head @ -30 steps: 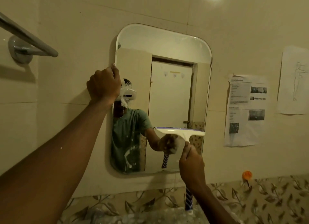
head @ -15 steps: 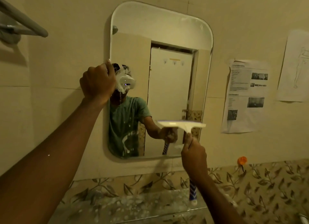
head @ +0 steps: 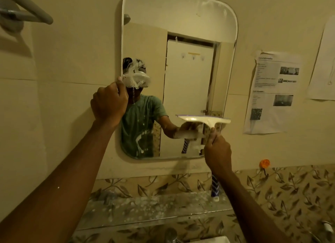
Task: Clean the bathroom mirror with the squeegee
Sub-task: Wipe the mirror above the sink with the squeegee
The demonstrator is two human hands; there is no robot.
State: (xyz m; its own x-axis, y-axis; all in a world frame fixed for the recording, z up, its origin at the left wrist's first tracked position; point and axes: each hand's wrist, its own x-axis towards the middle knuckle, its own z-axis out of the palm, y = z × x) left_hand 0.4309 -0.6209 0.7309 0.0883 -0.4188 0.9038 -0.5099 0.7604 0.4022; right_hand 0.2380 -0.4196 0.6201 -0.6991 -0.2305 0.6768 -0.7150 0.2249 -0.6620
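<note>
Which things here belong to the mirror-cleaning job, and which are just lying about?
Job: mirror, squeegee, right hand gripping it, left hand on the mirror's edge.
Lying about: towel rail, printed sheet, orange hook, glass shelf.

The squeegee [head: 204, 120] blade has slid down the mirror [head: 181, 21], from roughly mid-height to the lower right part of the glass. The right hand [head: 217, 152], in its grip on the handle, has dropped with it and now covers the mirror's bottom right corner. The white smear beneath the blade has shrunk.
</note>
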